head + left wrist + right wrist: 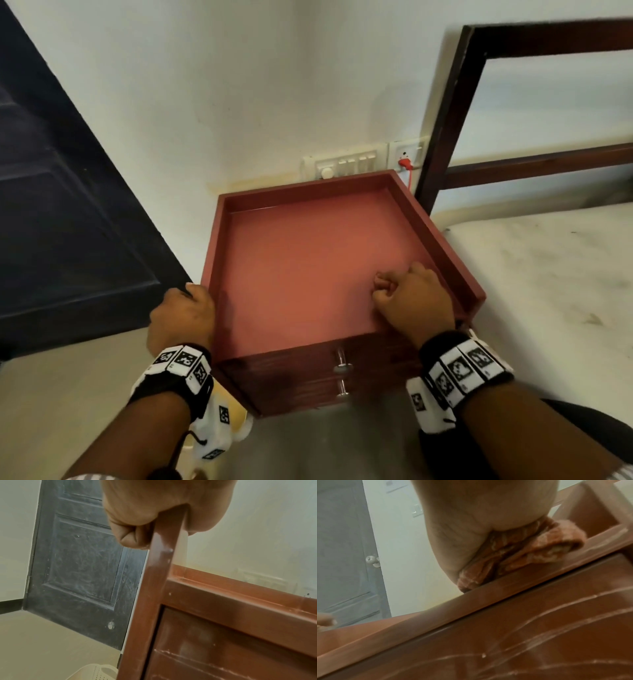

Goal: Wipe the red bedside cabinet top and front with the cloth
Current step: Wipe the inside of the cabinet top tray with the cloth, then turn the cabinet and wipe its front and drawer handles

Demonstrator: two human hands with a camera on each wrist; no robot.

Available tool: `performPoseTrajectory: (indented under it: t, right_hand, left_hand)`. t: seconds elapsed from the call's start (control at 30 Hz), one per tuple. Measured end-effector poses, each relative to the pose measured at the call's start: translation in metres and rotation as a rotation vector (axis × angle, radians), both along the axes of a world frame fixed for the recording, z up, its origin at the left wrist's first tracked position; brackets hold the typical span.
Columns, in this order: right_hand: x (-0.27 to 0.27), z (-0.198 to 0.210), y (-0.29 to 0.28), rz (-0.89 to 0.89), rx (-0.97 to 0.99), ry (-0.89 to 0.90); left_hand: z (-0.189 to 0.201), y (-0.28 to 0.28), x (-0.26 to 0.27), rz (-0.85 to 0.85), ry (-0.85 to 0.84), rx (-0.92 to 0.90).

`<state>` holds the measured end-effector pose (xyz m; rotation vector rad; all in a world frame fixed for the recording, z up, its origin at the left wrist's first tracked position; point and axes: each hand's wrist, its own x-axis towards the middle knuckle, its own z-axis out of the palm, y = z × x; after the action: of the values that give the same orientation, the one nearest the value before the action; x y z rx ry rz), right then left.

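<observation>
The red bedside cabinet stands against the wall, its recessed top ringed by a raised rim. My left hand grips the rim at the cabinet's front left corner, fingers curled on the outer side. My right hand rests as a fist on the top near the front right, bunching an orange-pink cloth under the palm against the surface; in the head view the cloth is hidden by the hand. The cabinet front shows whitish smear streaks.
Two metal drawer handles stick out of the front. A dark door is at the left, a bed frame and mattress at the right. A switch panel and red plug sit behind the cabinet.
</observation>
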<state>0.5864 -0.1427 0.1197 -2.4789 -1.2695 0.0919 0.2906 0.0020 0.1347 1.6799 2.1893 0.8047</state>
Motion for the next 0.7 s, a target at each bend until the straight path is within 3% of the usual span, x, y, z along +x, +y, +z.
performPoseTrajectory:
  t: [0.07,0.17,0.27,0.33,0.4,0.5,0.6,0.7]
  right_hand:
    - [-0.012,-0.007,0.003,0.015,0.049,-0.052]
    - [-0.040,-0.013,0.005,0.219,0.164,-0.047]
    - [-0.050,-0.009,-0.003,0.302,0.309,0.246]
    - [-0.046,-0.012,-0.027,0.141,0.569,0.614]
    - [-0.039,-0.013,-0.056,-0.135,0.985,0.934]
    - [-0.005,-0.016,-0.080,-0.606,1.471,1.042]
    - [0.038,-0.046,-0.078,-0.970,1.564,1.239]
    - [0.050,-0.078,-0.067,-0.937,1.479,1.512]
  left_hand:
    - [0.001,-0.003,0.001,0.008,0.011,0.020]
    - [0.003,-0.005,0.005,-0.006,0.077,0.072]
    - [0.005,-0.006,0.008,-0.097,0.174,0.166]
    - [0.001,-0.008,0.010,-0.134,0.238,0.195]
    - [-0.003,-0.009,0.011,-0.151,0.272,0.186]
    - [-0.003,-0.009,0.013,-0.164,0.351,0.130]
    - [-0.003,-0.008,0.011,-0.160,0.347,0.085]
    - [-0.009,-0.001,0.005,-0.181,0.345,0.031]
